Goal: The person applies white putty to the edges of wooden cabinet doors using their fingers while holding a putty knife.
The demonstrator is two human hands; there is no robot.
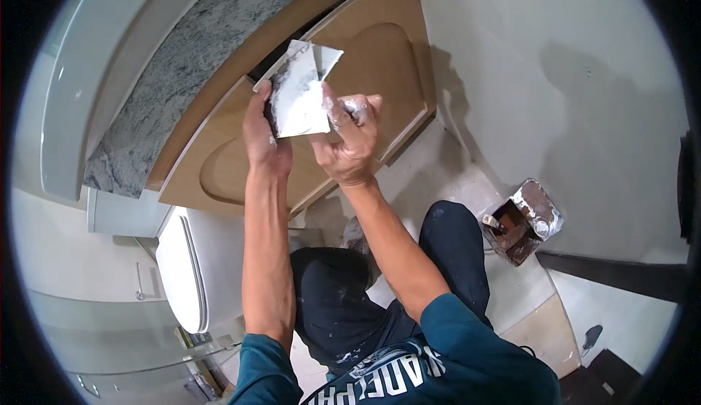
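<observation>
My left hand (266, 135) is closed on the left edge of a flat, thin putty plate (298, 102), tilted up and smeared with white paste and grey marks. A second flat piece (327, 59) shows a corner behind or against it; I cannot tell where one ends and the other begins. My right hand (349, 142) is at the plate's right edge, fingers bent and pressed together, with white paste on them. Which piece the right fingers grip is hard to make out. Both hands are raised in front of the wooden cabinet doors (380, 62).
A grey stone countertop (190, 62) curves above the cabinet. To the left stands a white toilet (182, 274). An open, paste-stained container (515, 230) with a brush-like handle in it sits on the floor at right, by the pale wall (569, 128). My bent knees are below my arms.
</observation>
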